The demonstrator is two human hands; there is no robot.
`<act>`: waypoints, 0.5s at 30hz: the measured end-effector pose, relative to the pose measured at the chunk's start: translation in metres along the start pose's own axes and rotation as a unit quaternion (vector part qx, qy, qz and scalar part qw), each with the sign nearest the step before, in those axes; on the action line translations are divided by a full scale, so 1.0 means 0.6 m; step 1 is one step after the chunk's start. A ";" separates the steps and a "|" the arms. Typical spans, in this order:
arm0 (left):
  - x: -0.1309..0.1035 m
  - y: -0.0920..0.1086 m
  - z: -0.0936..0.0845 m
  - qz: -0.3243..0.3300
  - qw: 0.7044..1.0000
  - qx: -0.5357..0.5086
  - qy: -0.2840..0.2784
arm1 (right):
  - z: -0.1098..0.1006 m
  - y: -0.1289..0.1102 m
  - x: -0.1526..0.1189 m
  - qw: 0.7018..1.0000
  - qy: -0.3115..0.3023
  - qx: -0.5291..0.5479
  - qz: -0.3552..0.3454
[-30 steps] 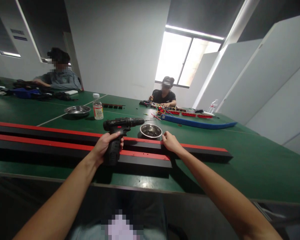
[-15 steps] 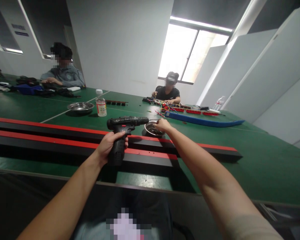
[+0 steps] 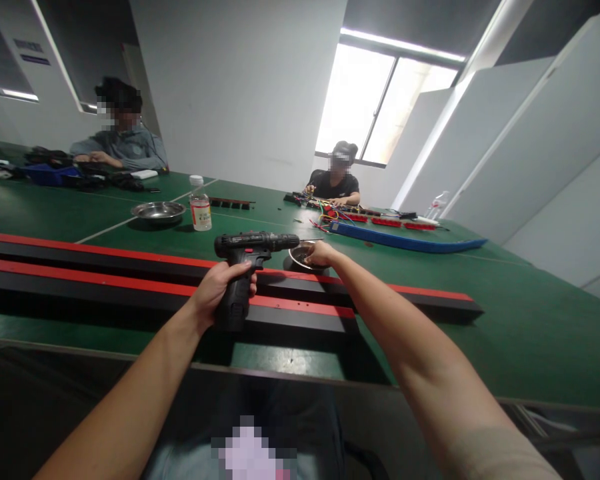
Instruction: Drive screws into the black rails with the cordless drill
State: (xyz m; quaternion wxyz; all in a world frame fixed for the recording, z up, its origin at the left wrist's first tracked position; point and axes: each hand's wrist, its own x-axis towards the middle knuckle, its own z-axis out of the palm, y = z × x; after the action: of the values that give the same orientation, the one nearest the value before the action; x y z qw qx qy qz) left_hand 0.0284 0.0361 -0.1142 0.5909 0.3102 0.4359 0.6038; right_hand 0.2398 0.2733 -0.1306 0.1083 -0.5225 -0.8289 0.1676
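My left hand (image 3: 226, 287) is wrapped round the grip of a black cordless drill (image 3: 240, 250), which is held level. Its long thin bit points right, passing over a small metal bowl (image 3: 295, 261). In that bowl lie small dark pieces, too small to name. My right hand (image 3: 321, 253) reaches into the bowl from the right, its fingers curled downward and bunched. The fingertips are hidden, so whatever they pinch does not show. Below the drill lie two long black bars with red tops, the nearer bar (image 3: 300, 325) and the farther bar (image 3: 430, 303).
On the green table (image 3: 540, 333) stand a shallow metal dish (image 3: 159, 212) and a labelled plastic bottle (image 3: 201, 210). A long blue strip (image 3: 410, 242) lies behind the bowl. Two people sit across the table, one by coloured wires (image 3: 330, 212), one by a blue bin (image 3: 53, 175).
My right hand has moved slightly down and left, its fingers lower in the bowl. The drill in my left hand stays almost in place.
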 end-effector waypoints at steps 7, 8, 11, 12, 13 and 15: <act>0.004 -0.005 -0.006 0.008 1.000 -0.001 -0.002 | -0.005 -0.002 -0.010 1.000 -0.003 0.013 0.027; 0.005 -0.005 -0.006 0.008 1.000 0.000 -0.004 | -0.006 -0.002 -0.012 1.000 -0.001 0.018 0.025; 0.006 -0.006 -0.008 0.009 1.000 0.013 -0.005 | -0.010 -0.001 -0.018 0.999 0.004 0.029 0.019; 0.007 -0.006 -0.008 0.009 1.000 0.019 -0.006 | -0.012 -0.001 -0.020 0.999 0.007 0.035 0.017; 0.007 -0.006 -0.009 0.008 1.000 0.025 -0.008 | -0.013 -0.001 -0.023 0.999 0.011 0.048 0.017; 0.008 -0.007 -0.010 0.006 1.000 0.027 -0.010 | -0.016 0.001 -0.032 0.994 0.022 0.102 0.018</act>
State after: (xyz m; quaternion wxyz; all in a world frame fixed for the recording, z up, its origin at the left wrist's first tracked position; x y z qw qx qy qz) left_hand 0.0242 0.0393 -0.1210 0.5830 0.3348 0.4440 0.5923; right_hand 0.2518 0.2580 -0.1219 0.1766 -0.5273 -0.7952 0.2417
